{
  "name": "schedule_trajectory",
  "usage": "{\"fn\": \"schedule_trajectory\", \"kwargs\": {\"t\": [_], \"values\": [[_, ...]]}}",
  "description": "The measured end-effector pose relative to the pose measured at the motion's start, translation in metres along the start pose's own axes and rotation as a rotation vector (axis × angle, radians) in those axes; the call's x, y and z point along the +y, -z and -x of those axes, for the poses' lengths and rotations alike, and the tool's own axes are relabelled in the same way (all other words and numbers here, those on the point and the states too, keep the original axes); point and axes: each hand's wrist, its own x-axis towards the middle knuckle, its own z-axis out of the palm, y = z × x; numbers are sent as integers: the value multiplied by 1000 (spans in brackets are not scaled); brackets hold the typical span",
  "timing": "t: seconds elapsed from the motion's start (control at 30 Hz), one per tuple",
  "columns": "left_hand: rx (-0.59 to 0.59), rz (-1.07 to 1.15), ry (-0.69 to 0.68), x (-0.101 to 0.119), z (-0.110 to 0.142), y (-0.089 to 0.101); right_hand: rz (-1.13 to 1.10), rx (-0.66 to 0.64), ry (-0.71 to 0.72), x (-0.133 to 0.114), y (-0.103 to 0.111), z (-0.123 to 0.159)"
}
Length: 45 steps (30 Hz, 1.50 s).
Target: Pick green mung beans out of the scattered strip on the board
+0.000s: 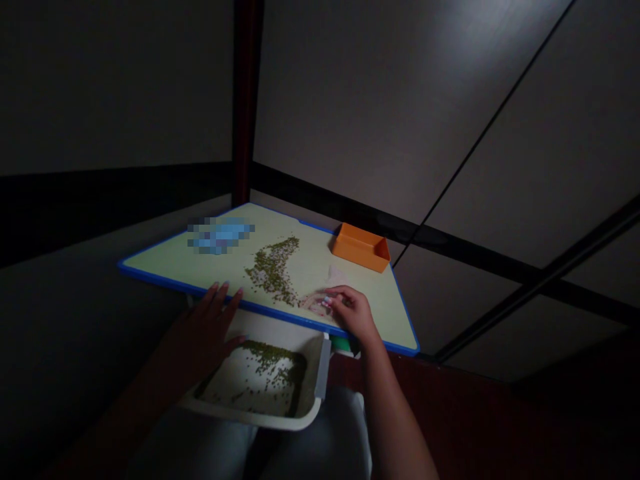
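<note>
Small greenish-brown grains, perhaps beans [273,270], lie scattered in a curved patch on a pale tabletop with a blue rim [170,267]. My right hand [355,313] is at the near right end of the patch, thumb and fingers pinched together over a pale pinkish area; what they hold, if anything, is too small to make out. My left hand [213,323] rests with fingers spread at the table's near edge, thumb over a white tub [280,421]. This tub sits below the edge, above my lap, with more of the same grains inside.
An orange open box [357,248] stands at the table's far right. Something blue, blurred by pixels [223,235], lies at the back left. Panelled walls [350,107] close in behind the table, with a dark red post [243,100] in the corner. A green object [341,343] shows under the table.
</note>
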Motion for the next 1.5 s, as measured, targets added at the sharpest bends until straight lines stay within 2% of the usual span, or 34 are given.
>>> {"fn": "schedule_trajectory", "kwargs": {"t": [0.17,0.33,0.77,0.93,1.13,1.3,1.5], "values": [[43,3,0,-2,2,-5,48,-81,-10,2,-1,1],[63,-27,-23,-3,2,-8,148,53,0,7,-1,0],[50,-2,-22,-6,1,-9,179,191,-26,12,3,0],[61,-3,-18,-5,1,-9,86,239,-33,11,3,0],[76,-4,-25,-4,1,-8,49,150,-30,6,1,1],[109,-9,-12,-3,2,-10,55,81,-58,11,-2,-3],[94,-39,-19,-6,1,-16,174,156,-48,19,-3,-8]]}}
